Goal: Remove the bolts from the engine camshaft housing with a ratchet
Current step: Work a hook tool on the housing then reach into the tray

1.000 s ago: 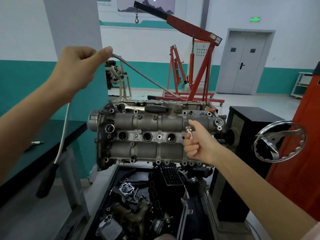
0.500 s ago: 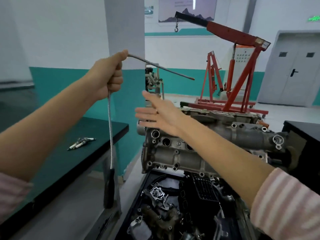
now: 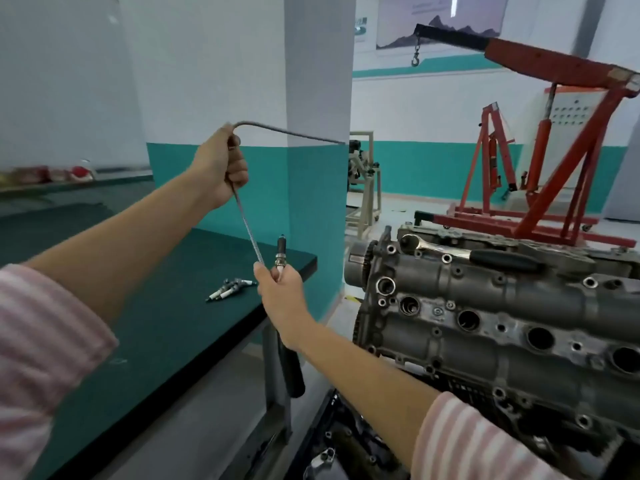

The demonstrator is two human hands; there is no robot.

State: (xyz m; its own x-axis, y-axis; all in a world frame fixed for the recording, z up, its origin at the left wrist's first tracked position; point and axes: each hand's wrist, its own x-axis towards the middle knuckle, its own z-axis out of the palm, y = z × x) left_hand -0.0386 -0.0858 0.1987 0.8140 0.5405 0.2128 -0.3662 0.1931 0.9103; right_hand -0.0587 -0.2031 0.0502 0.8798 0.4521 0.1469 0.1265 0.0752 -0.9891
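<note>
The grey camshaft housing (image 3: 485,306) of the engine fills the right of the view, with bolt holes and spark plug wells along it. A chrome ratchet (image 3: 464,252) with a black grip lies on its top edge, untouched. My left hand (image 3: 221,168) is raised and grips a bent flexible metal pick-up rod (image 3: 247,226), whose black handle (image 3: 294,372) hangs below. My right hand (image 3: 280,296) pinches a spark plug (image 3: 280,254) upright and touches the rod's lower stretch, over the corner of the bench.
A dark green workbench (image 3: 138,306) stands at the left with several spark plugs (image 3: 228,289) lying near its edge. A grey-and-teal pillar (image 3: 318,133) rises behind it. A red engine hoist (image 3: 554,150) stands at the back right. Loose engine parts lie in the tray (image 3: 346,445) below.
The view swung left from the engine to the bench. My right hand left the housing, reached across, and now holds a spark plug by the rod. The left hand lowered a little.
</note>
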